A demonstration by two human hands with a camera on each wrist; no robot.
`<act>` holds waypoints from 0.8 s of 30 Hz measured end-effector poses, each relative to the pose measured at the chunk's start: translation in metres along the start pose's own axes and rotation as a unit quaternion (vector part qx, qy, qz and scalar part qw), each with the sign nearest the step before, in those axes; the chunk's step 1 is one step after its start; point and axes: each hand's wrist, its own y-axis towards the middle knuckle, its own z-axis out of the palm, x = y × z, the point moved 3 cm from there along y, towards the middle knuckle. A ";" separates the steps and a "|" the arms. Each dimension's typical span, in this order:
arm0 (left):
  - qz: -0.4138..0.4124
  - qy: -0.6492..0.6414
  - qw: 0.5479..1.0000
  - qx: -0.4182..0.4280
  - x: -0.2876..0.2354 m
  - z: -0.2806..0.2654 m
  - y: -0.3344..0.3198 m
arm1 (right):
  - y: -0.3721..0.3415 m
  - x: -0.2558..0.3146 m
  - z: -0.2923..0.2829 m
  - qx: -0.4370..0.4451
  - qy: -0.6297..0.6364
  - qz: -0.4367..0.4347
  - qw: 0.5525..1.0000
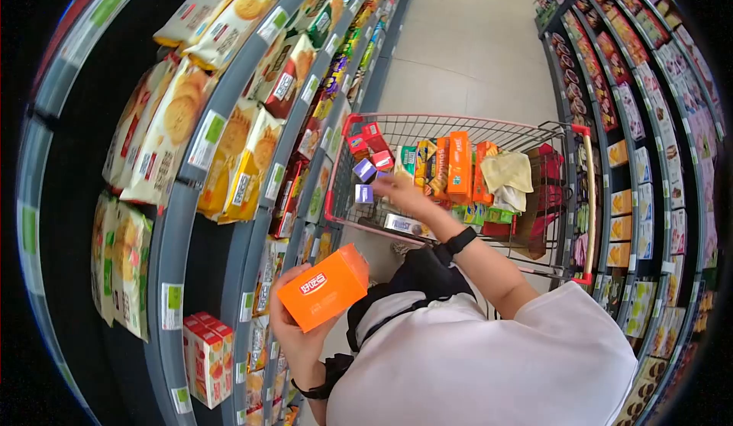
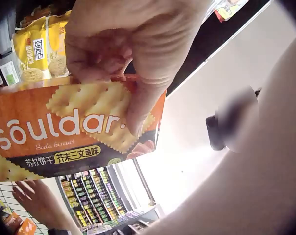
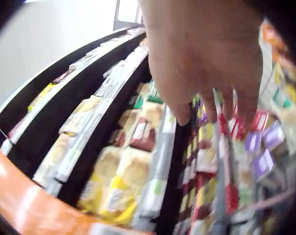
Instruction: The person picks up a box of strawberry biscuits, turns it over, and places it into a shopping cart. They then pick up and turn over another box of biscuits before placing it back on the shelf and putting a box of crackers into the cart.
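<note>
My left hand [image 1: 300, 340] grips an orange box of soda biscuits [image 1: 324, 292] beside the shelf, at the near left of the shopping cart [image 1: 330, 197]. In the left wrist view the thumb lies across the biscuit box's [image 2: 74, 128] printed front, which shows crackers and "souldar". My right hand [image 1: 405, 195] reaches over the cart with fingers extended, its fingertips close to the small purple boxes [image 1: 364, 194]. Nothing shows in its grasp. From the right wrist, that hand [image 3: 207, 58] hangs with loose fingers pointing down, and the purple boxes [image 3: 263, 164] appear beyond it.
Small red boxes [image 1: 378, 147] lie at the cart's far left corner. Upright orange boxes [image 1: 458, 166], yellow packs [image 1: 432, 168] and a pale cloth [image 1: 507, 174] fill its middle and right. Shelves of bagged biscuits [image 1: 179, 113] line the left side; another stocked shelf [image 1: 641, 159] lines the right.
</note>
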 end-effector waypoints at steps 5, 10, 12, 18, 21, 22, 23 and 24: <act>-0.003 -0.003 0.999 0.049 0.002 0.017 0.018 | 0.008 -0.096 -0.123 -0.374 -0.282 0.137 0.873; -0.059 0.013 0.997 0.049 0.007 0.026 0.016 | -0.005 -0.146 -0.135 -0.316 -0.310 0.286 0.850; -0.059 0.032 0.996 0.061 0.009 0.025 0.014 | -0.002 -0.160 -0.143 -0.271 -0.266 0.323 0.867; -0.077 -0.015 0.996 0.044 0.016 0.021 0.009 | -0.031 -0.142 -0.163 -0.109 0.174 0.192 0.960; -0.067 -0.028 0.996 0.060 0.008 0.027 0.015 | -0.066 -0.058 -0.149 -0.051 0.261 0.192 0.945; -0.065 -0.028 0.996 0.055 0.007 0.027 0.016 | -0.074 -0.025 -0.139 -0.028 0.319 0.183 0.930; -0.049 -0.018 0.996 0.069 0.006 0.028 0.018 | -0.078 0.001 -0.130 -0.005 0.375 0.174 0.911; -0.032 -0.009 0.996 0.082 0.003 0.028 0.020 | -0.078 0.018 -0.123 0.001 0.373 0.171 0.912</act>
